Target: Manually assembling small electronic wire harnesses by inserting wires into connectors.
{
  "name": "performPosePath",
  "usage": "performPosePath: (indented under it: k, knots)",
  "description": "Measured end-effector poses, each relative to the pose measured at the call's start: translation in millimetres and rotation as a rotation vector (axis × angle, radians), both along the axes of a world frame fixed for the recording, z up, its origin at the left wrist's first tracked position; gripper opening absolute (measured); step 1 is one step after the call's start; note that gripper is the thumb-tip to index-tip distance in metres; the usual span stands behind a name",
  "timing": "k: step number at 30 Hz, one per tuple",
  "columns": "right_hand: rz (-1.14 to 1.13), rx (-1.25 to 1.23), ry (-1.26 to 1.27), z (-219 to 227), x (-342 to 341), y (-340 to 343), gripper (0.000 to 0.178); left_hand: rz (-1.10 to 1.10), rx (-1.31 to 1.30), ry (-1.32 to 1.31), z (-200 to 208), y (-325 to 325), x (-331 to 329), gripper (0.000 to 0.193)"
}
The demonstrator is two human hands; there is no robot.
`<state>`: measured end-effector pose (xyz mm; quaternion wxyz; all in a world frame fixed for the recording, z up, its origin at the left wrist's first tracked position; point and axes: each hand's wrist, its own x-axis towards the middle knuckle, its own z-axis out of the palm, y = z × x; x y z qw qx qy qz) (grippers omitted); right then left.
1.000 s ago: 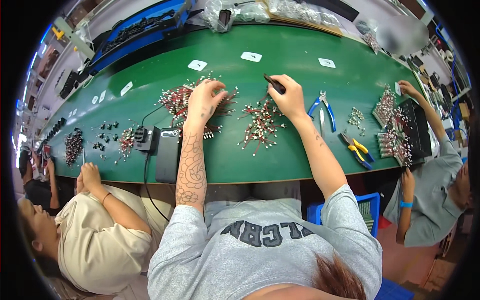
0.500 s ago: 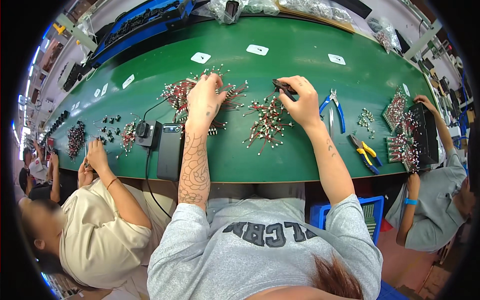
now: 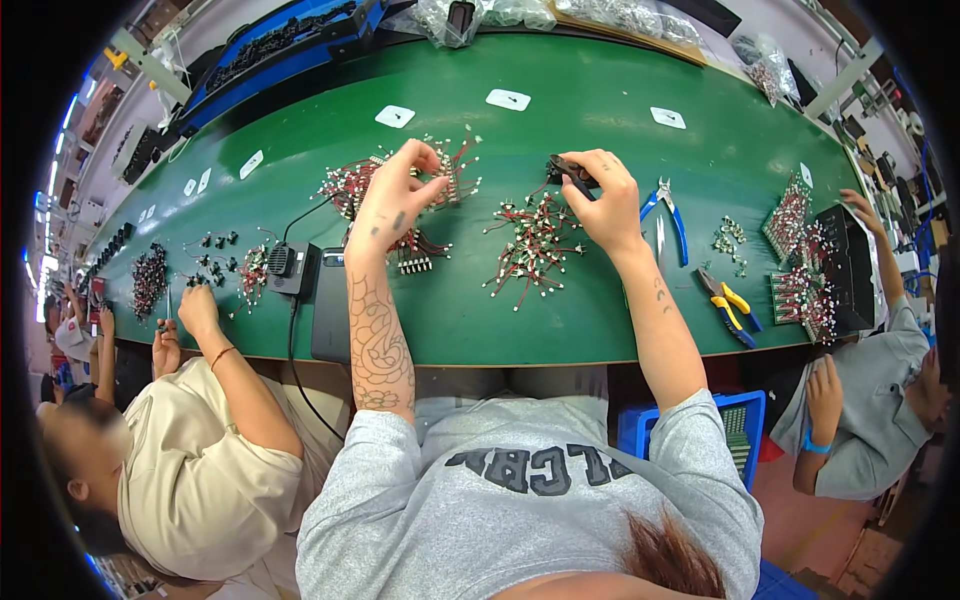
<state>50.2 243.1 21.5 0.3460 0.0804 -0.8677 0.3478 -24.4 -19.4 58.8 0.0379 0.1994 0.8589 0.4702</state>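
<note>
Two hands [image 3: 612, 198], one black tool [image 3: 558, 169]

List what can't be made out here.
Head view: whether the left hand holds anything; its fingers overlap the wired pieces.
Head view: part of the black tool, inside the right hand.
Head view: the dark box's right side, behind the left forearm.
Head view: part of the blue crate, behind the right sleeve.

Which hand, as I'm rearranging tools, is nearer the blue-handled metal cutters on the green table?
Right: the person's right hand is just left of the cutters; the left hand is farther left, over a pile of small red-wired parts.
</note>
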Motion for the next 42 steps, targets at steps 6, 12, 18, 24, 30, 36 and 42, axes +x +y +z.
performPosePath:
  k: [6, 12, 18, 24, 30, 36, 42]
  knots:
    - [0.042, -0.03, 0.017, -2.6, -0.6, -6.5, 0.026, 0.047, 0.536, -0.03, -13.5, -0.1, -3.9, 0.027]
    - [0.057, -0.248, -0.112, -5.5, 0.1, -3.9, 0.027, -0.26, 0.637, -0.37, -6.5, 18.4, -6.6, 0.025]
    - [0.111, -0.099, -0.188, -3.6, 0.9, -4.0, 0.027, -0.399, 0.546, -0.523, -21.3, 37.4, 0.3, 0.021]
    - [0.138, 0.088, -0.177, -7.5, 1.3, -4.6, 0.027, -0.285, 0.526, -0.358, -22.5, 51.4, 7.7, 0.015]
    - [0.136, 0.13, -0.17, -9.5, -0.6, -4.7, 0.025, -0.279, 0.614, -0.315, -29.7, 51.7, 5.1, 0.009]
    - [0.062, 0.109, -0.138, -16.6, 0.7, -4.0, 0.025, -0.243, 0.552, -0.411, -21.9, 50.2, 7.9, 0.009]
    - [0.106, 0.093, -0.264, -11.5, 1.8, -6.0, 0.025, -0.292, 0.549, -0.35, -26.5, 45.5, 2.6, 0.01]
